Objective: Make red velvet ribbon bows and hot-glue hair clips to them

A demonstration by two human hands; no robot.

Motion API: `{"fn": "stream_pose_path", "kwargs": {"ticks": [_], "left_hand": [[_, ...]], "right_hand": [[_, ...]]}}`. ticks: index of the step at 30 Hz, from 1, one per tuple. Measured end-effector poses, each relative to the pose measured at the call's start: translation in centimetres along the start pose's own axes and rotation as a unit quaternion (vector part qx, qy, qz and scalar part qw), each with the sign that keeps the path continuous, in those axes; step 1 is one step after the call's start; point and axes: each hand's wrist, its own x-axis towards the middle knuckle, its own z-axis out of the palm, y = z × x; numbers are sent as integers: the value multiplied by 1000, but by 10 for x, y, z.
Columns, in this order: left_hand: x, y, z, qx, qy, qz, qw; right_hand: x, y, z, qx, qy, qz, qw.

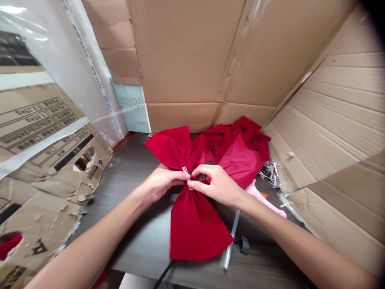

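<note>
Red velvet bow [192, 224] rests on the dark bench [135, 168], my left hand [161, 182] and right hand [218, 185] at its center, fingers [179, 175] pinched narrow on a metal clip [187, 175]. Beyond the bow lies a heap of red fabric pieces [237, 138]. Right of the bow: a pink glue gun [264, 198], clear glue stick [231, 239], loose silver clips [272, 174]. Behind it stands a cardboard box [186, 52].

A red velvet bow [195, 228] is lying on the dark tabletop [141, 241], its wide, pointed loops spreading from a narrow silver metal clip [187, 176] sitting at its gathered centre.
</note>
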Motion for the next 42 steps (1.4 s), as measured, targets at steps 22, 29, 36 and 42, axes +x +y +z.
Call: {"fn": "stream_pose_path", "kwargs": {"ticks": [22,29,36,42], "left_hand": [[1,-2,-2,213,-43,47,975],[1,-2,1,205,-19,76,976],[-1,-1,4,210,-5,67,975],[-2,-1,5,203,6,71,977]], "right_hand": [[1,5,10,164,-41,125,978],[1,5,11,159,-34,121,979],[1,4,9,158,-40,121,979],[0,4,8,169,-38,117,978]]}}
